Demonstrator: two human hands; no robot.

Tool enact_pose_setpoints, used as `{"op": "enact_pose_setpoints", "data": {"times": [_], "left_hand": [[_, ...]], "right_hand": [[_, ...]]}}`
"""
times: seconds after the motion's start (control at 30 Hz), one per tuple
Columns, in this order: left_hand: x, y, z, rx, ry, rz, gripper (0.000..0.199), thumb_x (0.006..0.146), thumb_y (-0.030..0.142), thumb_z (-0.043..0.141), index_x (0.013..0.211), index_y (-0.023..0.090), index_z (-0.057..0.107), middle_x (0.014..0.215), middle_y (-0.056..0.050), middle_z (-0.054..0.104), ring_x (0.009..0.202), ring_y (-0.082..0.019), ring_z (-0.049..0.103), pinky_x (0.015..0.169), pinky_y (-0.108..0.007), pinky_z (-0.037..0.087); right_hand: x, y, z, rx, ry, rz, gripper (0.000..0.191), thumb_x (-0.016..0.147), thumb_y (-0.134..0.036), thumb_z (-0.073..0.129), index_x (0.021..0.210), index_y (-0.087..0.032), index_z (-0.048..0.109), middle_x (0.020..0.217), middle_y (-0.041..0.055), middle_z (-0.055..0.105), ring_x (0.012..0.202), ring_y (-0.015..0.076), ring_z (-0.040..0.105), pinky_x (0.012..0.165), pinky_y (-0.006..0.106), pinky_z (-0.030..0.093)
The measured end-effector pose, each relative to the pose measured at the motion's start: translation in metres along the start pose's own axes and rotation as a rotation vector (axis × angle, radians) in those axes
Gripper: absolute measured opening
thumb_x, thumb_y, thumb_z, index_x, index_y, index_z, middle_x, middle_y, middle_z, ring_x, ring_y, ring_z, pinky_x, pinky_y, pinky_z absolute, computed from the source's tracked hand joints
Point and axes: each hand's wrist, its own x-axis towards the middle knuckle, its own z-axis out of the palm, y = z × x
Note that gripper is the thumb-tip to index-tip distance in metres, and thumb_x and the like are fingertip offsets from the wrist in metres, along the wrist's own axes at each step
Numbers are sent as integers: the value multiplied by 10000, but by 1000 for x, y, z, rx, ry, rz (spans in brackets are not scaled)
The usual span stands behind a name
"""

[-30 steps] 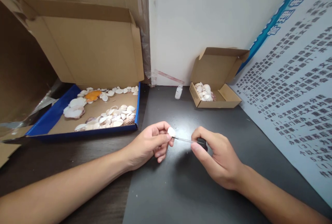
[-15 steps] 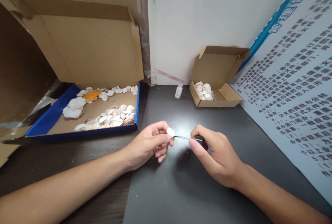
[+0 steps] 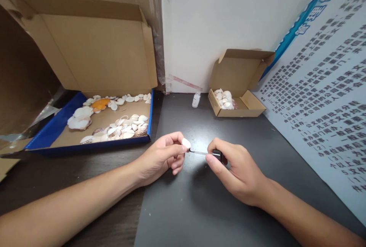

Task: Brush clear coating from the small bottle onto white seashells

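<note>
My left hand pinches a small white seashell between thumb and index finger, over the dark mat. My right hand grips a small brush by its black, cap-like handle, which is partly hidden by the fingers. The brush's thin stem points left, and its dark tip is at the shell's lower edge; whether it touches the shell I cannot tell. Beyond my hands a small clear-and-white bottle stands upright on the mat.
On the left an open blue-edged cardboard box holds many white and brown shells and one orange shell. At the back right sits a smaller open cardboard box with white shells. A printed poster leans along the right side; a white panel stands behind.
The shell has turned slightly in my left fingers and the brush tip now sits at its lower edge. Both hands have shifted a little left in view.
</note>
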Motion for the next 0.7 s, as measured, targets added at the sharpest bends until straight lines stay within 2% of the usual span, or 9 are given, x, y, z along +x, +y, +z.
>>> {"op": "enact_pose_setpoints", "data": {"times": [0.1,0.47,0.63,0.7], "left_hand": [[0,0,-1,3,-15,-10,214,788,251,688,791,184,485,519,83,421,428,-45,360,419,-160,362],[0,-2,-4,-8,-35,8,182,810,216,662,799,176,484,550,82,425,431,-32,344,420,-153,337],[0,-2,-3,-4,-37,10,194,812,218,662,788,178,473,532,85,402,441,-37,338,432,-156,336],[0,-2,-4,1,-45,9,191,813,223,661,787,176,478,530,84,401,443,-37,337,437,-158,338]], "right_hand": [[1,-1,0,-26,-17,31,239,954,-328,438,748,-208,443,587,-57,433,501,103,390,515,248,301],[2,-1,0,-70,53,78,254,953,-329,442,731,-206,450,563,-57,433,491,106,403,510,254,289],[-1,-1,-1,41,83,-65,182,939,-271,455,768,-210,444,587,-59,444,497,99,418,518,237,319],[-1,-1,-1,52,105,-80,169,942,-271,451,785,-208,456,596,-57,456,500,99,425,517,234,322]]}}
